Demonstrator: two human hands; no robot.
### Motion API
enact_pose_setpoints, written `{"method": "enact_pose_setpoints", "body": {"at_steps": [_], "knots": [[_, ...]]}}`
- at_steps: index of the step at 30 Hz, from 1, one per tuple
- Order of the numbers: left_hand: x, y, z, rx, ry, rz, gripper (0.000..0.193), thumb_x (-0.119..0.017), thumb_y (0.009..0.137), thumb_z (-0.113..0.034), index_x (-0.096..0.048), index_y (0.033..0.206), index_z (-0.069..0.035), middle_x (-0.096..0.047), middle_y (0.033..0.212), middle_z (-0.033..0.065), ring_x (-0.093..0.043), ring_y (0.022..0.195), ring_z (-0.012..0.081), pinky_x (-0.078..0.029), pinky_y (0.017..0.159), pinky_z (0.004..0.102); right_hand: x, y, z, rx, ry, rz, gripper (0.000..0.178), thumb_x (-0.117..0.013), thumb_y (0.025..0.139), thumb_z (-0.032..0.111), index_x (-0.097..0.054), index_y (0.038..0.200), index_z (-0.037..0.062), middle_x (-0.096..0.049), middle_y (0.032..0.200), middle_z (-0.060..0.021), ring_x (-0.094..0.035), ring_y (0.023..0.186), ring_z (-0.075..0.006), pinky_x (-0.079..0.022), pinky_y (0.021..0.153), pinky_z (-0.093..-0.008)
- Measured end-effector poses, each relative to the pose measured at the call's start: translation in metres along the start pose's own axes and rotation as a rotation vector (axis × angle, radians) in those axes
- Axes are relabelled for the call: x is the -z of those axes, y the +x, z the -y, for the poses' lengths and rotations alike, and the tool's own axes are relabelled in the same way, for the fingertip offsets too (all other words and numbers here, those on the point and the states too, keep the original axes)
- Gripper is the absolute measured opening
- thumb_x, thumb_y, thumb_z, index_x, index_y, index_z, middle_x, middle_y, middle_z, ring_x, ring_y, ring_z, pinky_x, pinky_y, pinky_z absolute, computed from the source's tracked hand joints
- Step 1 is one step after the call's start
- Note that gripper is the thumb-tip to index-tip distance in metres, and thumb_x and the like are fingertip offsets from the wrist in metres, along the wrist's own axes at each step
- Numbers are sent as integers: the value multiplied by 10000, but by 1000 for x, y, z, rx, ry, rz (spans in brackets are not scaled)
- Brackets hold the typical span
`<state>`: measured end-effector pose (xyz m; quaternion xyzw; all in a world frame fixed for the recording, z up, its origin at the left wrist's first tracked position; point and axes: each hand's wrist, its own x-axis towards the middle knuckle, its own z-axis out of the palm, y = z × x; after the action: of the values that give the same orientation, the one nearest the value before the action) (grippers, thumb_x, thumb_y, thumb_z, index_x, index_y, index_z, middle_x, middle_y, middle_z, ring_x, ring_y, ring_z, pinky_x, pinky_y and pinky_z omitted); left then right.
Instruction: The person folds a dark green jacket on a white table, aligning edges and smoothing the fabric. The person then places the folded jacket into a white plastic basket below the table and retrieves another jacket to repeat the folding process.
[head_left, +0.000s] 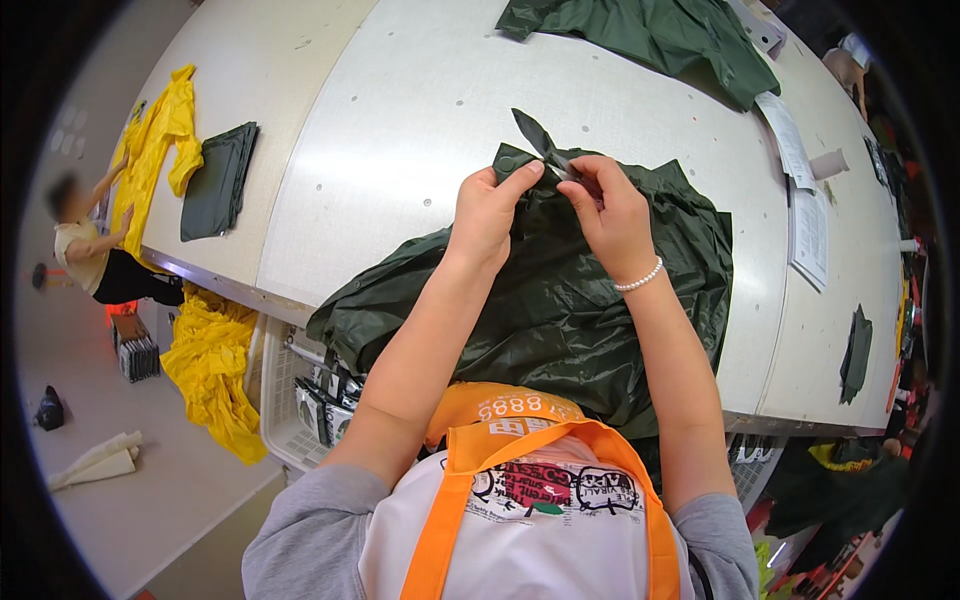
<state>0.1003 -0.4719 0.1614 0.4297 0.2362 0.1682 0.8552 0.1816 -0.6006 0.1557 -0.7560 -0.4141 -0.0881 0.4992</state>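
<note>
A dark green, shiny waterproof garment point(470, 310) lies crumpled on the table in front of me, draping over its near edge. My left hand point(490, 205) pinches the garment's far edge between thumb and fingers, beside a round snap button. A narrow pointed strip of the same fabric stands up just beyond the fingertips. Close on the right, my right hand point(610, 210) is closed with thumb and forefinger together near that strip. A small silvery piece shows at its fingertips, but its kind cannot be made out.
Another dark green garment point(660, 45) lies at the far side. Papers point(808, 235) and a folded dark piece point(856, 355) are on the right. At left, a person handles a yellow garment point(150, 170) near a dark folded stack point(220, 180). A white basket point(285, 425) stands below the table's edge.
</note>
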Motion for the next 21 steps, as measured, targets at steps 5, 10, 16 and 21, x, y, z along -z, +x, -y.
{"method": "enact_pose_setpoints", "body": {"at_steps": [5,10,16,21], "knots": [[1,0,-1,10,-16,14,109,-649,825,-85,-638,863,17,-657,827,49,-598,729,100,-468,668,240,-6,2,-5,158,-155,-60,226,-697,817,203,-569,918,47,-591,756,-76,-581,586,-226,-465,530,-288],[-1,-1,-1,36,-41,3,107,-648,830,-92,-637,865,9,-657,832,49,-601,731,105,-469,673,240,-7,-2,-5,6,-69,-95,234,-700,820,218,-571,920,50,-605,774,-70,-599,596,-212,-469,526,-294],[2,3,3,26,-62,-11,109,-659,829,-104,-636,862,-3,-658,833,46,-604,735,104,-472,676,239,-12,-5,-6,21,4,-75,233,-700,824,222,-574,918,50,-612,784,-65,-614,615,-203,-476,532,-287],[1,2,1,38,-65,-15,110,-660,827,-107,-637,861,-5,-659,831,45,-609,736,108,-474,676,240,-15,-6,-11,40,-38,-54,222,-695,829,209,-574,926,50,-615,790,-69,-614,621,-203,-484,547,-282]]}}
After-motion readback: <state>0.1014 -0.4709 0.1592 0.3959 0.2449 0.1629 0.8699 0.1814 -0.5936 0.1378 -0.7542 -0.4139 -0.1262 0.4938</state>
